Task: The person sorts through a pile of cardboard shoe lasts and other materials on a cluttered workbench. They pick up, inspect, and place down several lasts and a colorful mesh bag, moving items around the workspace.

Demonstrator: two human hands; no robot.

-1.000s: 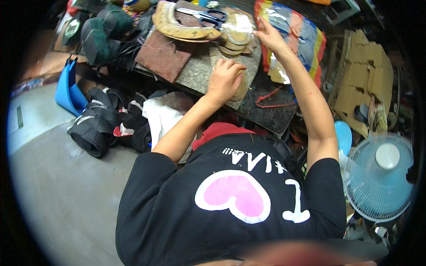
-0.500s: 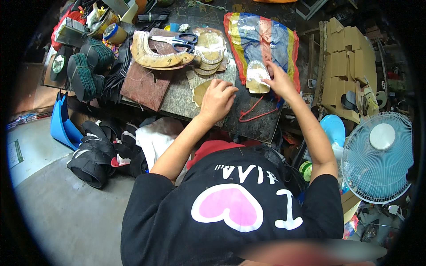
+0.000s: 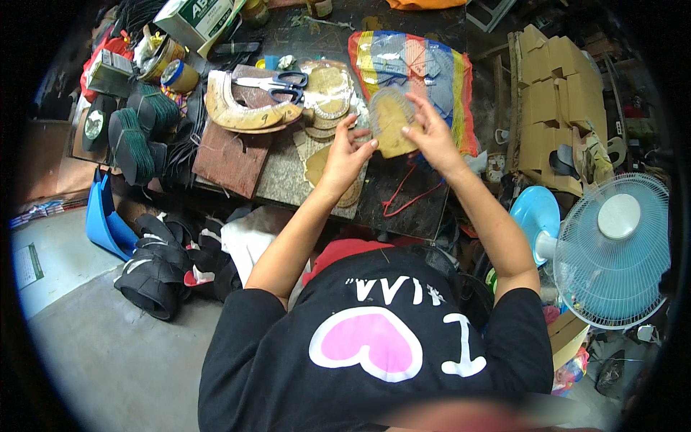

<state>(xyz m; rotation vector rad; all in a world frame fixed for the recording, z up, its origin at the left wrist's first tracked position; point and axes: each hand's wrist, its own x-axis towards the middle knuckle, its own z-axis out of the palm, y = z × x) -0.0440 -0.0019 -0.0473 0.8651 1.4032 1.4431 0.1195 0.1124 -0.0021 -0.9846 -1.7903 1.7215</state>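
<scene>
My right hand [image 3: 434, 137] grips a tan, arch-shaped flat piece [image 3: 392, 124] with a pale ridged edge, thumb on its face. The piece is held up over the near left part of a striped mesh bag [image 3: 462, 90]. My left hand [image 3: 348, 153] is just left of the piece, thumb and fingers apart, with nothing in it. Similar rounded tan pieces [image 3: 327, 90] lie stacked on the worktable beyond my left hand. Scissors with dark blue handles [image 3: 288, 86] rest beside that stack, by a thick curved tan piece [image 3: 248, 117].
A reddish-brown board [image 3: 229, 162] lies at the table's left front, near dark coils wound with green cord [image 3: 131, 137]. A red cord [image 3: 392, 205] trails at the front edge. Cardboard boxes [image 3: 547, 93] and a fan [image 3: 612, 252] stand on the right.
My right hand has lifted the tan piece off the mesh bag and brought it left. The fingers of my left hand have spread, and that hand is now closer to the piece.
</scene>
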